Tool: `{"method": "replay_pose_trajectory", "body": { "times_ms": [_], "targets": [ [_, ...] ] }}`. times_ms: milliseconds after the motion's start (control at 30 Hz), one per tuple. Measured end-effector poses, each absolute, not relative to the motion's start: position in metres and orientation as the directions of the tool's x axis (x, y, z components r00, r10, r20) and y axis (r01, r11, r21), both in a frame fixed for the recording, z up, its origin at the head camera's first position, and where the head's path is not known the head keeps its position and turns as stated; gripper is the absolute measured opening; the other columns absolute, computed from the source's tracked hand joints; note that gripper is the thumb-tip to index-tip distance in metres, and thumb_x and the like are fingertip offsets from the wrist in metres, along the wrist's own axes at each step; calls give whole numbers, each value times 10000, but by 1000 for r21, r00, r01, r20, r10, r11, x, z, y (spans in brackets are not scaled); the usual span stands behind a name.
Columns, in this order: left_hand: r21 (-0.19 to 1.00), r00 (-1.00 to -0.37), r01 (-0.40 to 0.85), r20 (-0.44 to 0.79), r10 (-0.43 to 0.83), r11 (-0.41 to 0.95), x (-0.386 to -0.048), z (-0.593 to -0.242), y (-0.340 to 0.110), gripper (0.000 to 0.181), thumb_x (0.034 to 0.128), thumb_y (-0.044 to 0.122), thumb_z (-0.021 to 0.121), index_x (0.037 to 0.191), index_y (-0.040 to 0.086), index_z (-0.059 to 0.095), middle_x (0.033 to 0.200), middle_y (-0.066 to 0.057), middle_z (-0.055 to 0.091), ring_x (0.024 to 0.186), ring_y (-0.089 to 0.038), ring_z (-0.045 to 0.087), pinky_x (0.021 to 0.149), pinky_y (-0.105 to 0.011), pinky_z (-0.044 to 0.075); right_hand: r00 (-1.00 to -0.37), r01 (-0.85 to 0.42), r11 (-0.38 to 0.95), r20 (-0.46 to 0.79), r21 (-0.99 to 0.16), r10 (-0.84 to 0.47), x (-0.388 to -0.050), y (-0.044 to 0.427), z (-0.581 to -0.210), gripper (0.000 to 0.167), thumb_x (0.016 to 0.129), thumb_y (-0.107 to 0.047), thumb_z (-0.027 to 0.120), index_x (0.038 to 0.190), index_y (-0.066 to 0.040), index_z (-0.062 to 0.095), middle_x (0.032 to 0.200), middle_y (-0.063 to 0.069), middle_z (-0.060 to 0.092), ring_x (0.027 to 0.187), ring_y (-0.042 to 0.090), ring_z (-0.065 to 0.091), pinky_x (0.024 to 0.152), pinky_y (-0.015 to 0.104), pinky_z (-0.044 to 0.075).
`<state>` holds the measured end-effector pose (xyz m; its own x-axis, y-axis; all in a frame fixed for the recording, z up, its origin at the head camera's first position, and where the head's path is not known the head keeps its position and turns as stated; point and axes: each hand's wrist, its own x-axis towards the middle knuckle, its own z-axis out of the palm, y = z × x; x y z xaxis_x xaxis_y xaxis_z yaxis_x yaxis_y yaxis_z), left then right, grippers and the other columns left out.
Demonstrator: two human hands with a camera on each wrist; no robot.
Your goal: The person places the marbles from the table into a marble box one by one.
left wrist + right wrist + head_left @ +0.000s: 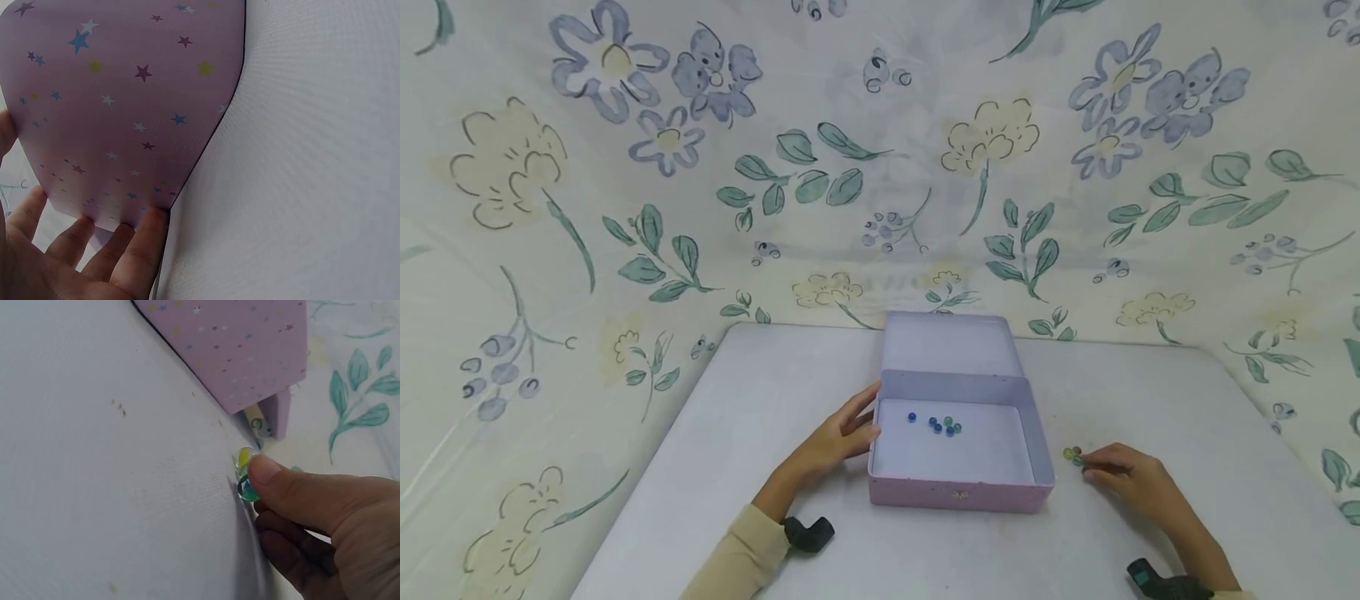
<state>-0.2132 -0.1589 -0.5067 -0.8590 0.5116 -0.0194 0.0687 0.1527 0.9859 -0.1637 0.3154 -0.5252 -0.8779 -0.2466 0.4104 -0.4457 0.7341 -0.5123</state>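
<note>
A pink tin box [958, 495] with a pale inside stands on the table, its lid [951, 343] folded back. Several blue and green marbles [950, 431] lie in it. My left hand [823, 443] touches the box's left side; in the left wrist view its fingertips [150, 219] rest against the star-patterned wall [125, 94]. Right of the box, my right hand [1135, 479] is at a small group of marbles [1068, 453]. Seen from the right wrist, thumb and finger of this hand [312, 512] pinch a green-blue marble [248, 489], a yellowish one [244, 456] close beside it.
The white table [760, 375] extends around the box. Behind it hangs a cloth with flowers and leaves [850, 242], close to the raised lid. Dark wrist devices [808, 535] sit at both wrists.
</note>
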Motion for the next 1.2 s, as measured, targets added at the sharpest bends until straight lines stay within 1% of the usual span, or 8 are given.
{"method": "replay_pose_trajectory", "body": {
  "times_ms": [233,467,567,700,800,933,1067,1200],
  "targets": [
    [987,-864,62,-21,504,147,-215,-506,-159,732,1008,190,591,1604,322,186,1694,-1,103,1535,-401,175,1117,-521,435,-844,-484,744,470,-461,-258,-166,315,-525,206,730,18,823,870,-131,792,863,-16,758,836,-84,647,719,19,478],
    [988,-861,61,-20,508,142,-215,-506,-159,736,1005,211,598,1604,322,185,1695,-2,98,1534,-407,173,1118,-526,431,-865,-441,773,446,-455,-231,-164,315,-523,200,753,-11,820,890,-153,785,878,-11,763,840,-82,647,694,94,532],
    [987,-859,64,-21,511,147,-214,-506,-158,737,1002,234,605,1602,333,187,1695,-3,99,1532,-406,182,1119,-523,432,-882,-411,761,430,-502,-192,-163,317,-524,202,772,2,806,910,-143,783,898,0,763,856,-113,634,710,82,535],
    [986,-862,65,-21,507,152,-214,-506,-157,734,999,242,610,1597,346,197,1694,-7,108,1530,-403,193,1117,-519,436,-910,-366,706,391,-606,-136,-162,321,-523,189,809,11,780,949,-116,775,935,35,762,882,-154,617,735,47,520],
    [986,-862,64,-23,507,153,-215,-507,-157,734,999,241,611,1596,349,199,1694,-18,107,1529,-407,194,1115,-519,437,-925,-343,672,358,-656,-123,-161,322,-519,159,839,-20,766,980,-93,769,964,57,759,896,-156,618,751,54,526],
    [986,-859,64,-25,511,156,-214,-507,-157,732,1002,232,604,1597,347,193,1695,-16,101,1530,-408,187,1117,-520,435,-937,-328,644,325,-691,-128,-161,321,-507,149,886,-89,743,1032,-63,757,991,36,756,894,-113,645,757,80,543],
    [986,-861,61,-26,508,155,-215,-507,-158,730,1005,227,600,1600,340,190,1695,0,102,1536,-398,176,1121,-527,427,-937,-338,607,318,-719,-146,-166,317,-489,188,919,-128,717,1083,-38,741,1009,-17,743,890,-12,688,773,93,546],
    [987,-861,52,-32,507,150,-214,-507,-159,731,1009,209,590,1606,318,181,1696,-7,98,1536,-402,170,1123,-535,422,-925,-375,594,331,-712,-188,-176,309,-472,178,921,-129,716,1092,-88,747,1014,-25,732,896,3,682,800,84,535]
  ]
}}
